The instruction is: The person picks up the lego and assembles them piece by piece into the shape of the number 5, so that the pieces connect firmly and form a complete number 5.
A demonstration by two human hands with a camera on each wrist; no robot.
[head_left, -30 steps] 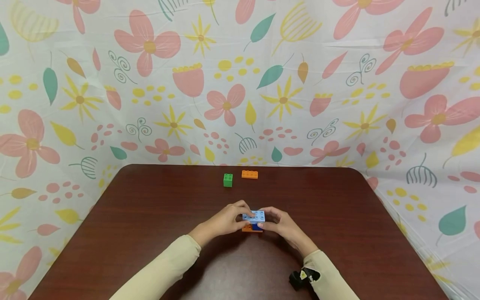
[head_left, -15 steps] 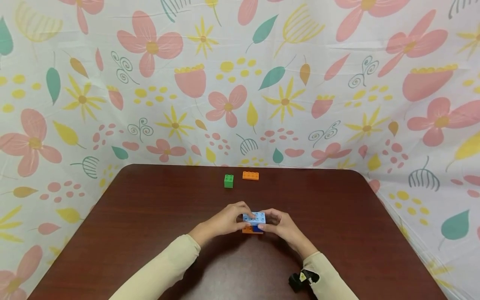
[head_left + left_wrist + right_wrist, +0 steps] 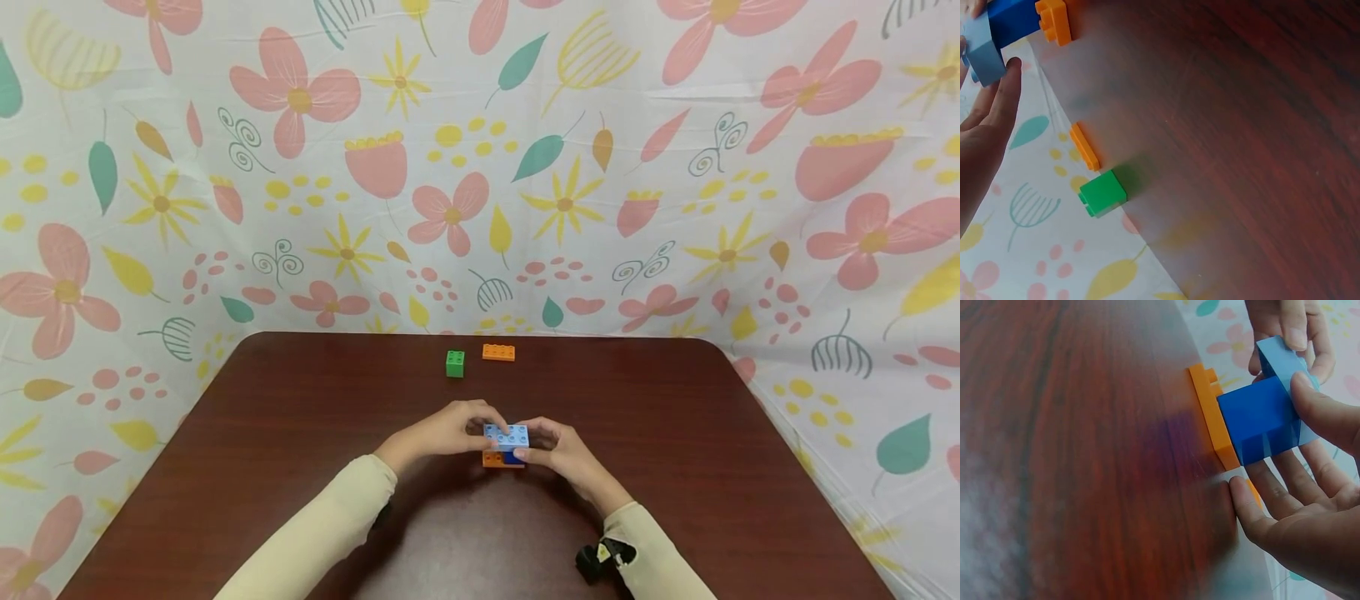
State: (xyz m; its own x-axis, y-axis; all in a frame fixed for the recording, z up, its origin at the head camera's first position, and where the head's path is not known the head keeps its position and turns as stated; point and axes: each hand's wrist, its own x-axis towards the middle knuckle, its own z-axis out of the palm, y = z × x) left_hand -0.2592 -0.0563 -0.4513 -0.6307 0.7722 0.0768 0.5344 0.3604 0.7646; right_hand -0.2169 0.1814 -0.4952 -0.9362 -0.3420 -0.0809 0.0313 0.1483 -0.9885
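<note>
A light blue brick (image 3: 507, 435) sits on top of a dark blue brick (image 3: 1260, 419), which stands at one end of an orange plate brick (image 3: 1213, 419) on the table. My left hand (image 3: 447, 429) pinches the light blue brick at its left end, with the thumb on the near side. From the right, my right hand (image 3: 564, 451) grips the light blue brick, its thumb on the near side and its fingers around the far side, partly hidden by the stack in the head view.
Farther back on the table (image 3: 337, 392) stand a green brick (image 3: 455, 364) and a second orange brick (image 3: 498, 352). A flowered cloth (image 3: 480, 167) hangs behind the table's back edge. Black wrist gear (image 3: 600, 560) shows at the right sleeve.
The left hand has shifted slightly, its wrist a little higher and its fingers rearranged on the light blue brick. The right hand and the stack look much the same.
</note>
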